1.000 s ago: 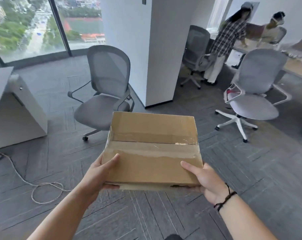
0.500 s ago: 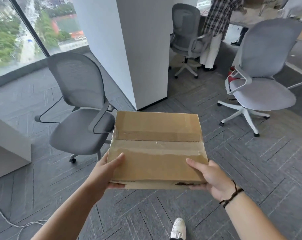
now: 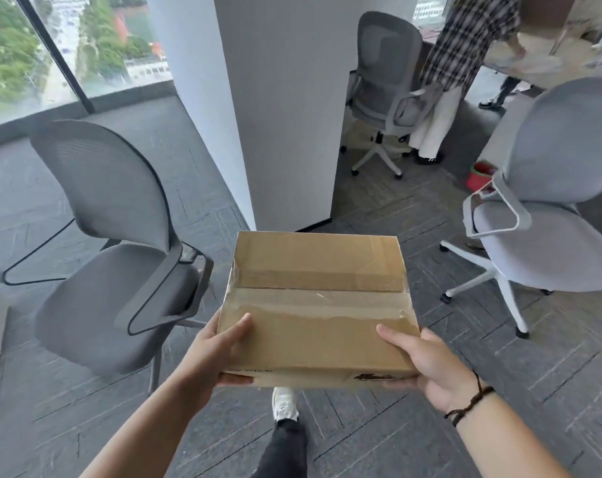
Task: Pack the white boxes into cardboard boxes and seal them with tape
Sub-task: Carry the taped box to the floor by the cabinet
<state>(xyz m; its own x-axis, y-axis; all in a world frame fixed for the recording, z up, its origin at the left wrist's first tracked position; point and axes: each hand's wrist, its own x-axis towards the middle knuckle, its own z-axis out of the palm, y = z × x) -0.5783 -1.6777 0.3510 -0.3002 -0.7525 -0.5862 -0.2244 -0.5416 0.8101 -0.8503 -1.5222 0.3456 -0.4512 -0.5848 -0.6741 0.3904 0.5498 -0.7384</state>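
Note:
A closed cardboard box [image 3: 318, 305] with clear tape across its top seam is carried in front of me, level, above the floor. My left hand [image 3: 217, 353] grips its near left corner, thumb on top and fingers underneath. My right hand [image 3: 420, 363] grips the near right corner the same way; a dark cord bracelet circles that wrist. No white boxes are in view; what is inside the cardboard box is hidden.
A grey office chair [image 3: 113, 270] stands close on the left, a lighter one [image 3: 548, 215] on the right. A white pillar [image 3: 258, 108] rises straight ahead. Behind it are a third chair [image 3: 385, 88] and a person in a checked shirt [image 3: 461, 60] at a desk. My shoe [image 3: 284, 405] steps on grey carpet.
The view has moved forward and turned right: the pillar and both chairs are nearer and the left desk has dropped out of view. The grip on the box is unchanged. My foot has come into view.

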